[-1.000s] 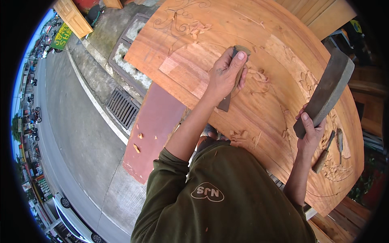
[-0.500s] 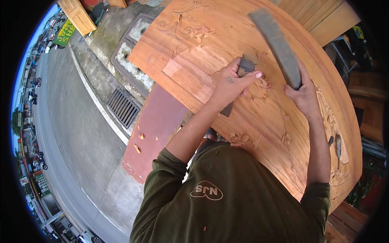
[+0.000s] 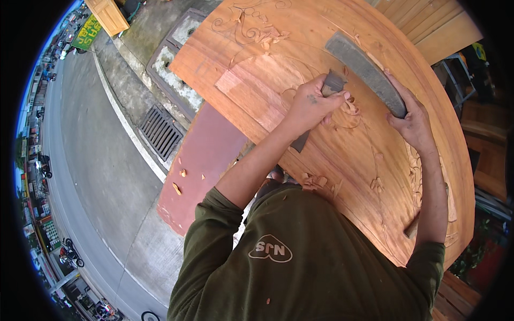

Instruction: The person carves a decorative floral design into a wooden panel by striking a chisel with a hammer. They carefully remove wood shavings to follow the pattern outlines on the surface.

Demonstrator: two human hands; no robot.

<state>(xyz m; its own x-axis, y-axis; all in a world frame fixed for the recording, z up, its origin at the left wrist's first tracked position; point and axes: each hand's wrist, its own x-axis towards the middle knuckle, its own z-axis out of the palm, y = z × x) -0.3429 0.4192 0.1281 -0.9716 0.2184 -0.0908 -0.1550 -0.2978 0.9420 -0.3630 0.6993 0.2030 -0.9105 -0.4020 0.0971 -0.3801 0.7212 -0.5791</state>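
Observation:
My left hand [image 3: 312, 107] is closed round a chisel [image 3: 335, 82]; its dark, worn butt sticks up past my thumb and its flat blade shows below the fist. My right hand [image 3: 413, 122] grips one end of a long, grey, worn wooden mallet [image 3: 367, 70], a bar-like piece whose far end lies up and left, close to the chisel's butt. The two appear apart. Beneath both hands is a broad reddish-brown wooden panel [image 3: 251, 101] with a curved edge, drawn scroll lines and carved patches. Curled shavings [image 3: 316, 181] lie on it.
A dark tool end [image 3: 412, 227] shows beside my right forearm on the panel. A maroon board [image 3: 206, 155] with wood chips lies lower left. Beyond it are a drain grate [image 3: 162, 131] and a road [image 3: 85, 160] with motorcycles. Wooden planks [image 3: 433, 27] stand at the upper right.
The mallet's far end has dropped lower and nearer the chisel, and my right hand has shifted slightly right. My left hand, still round the chisel, sits a little further right in view.

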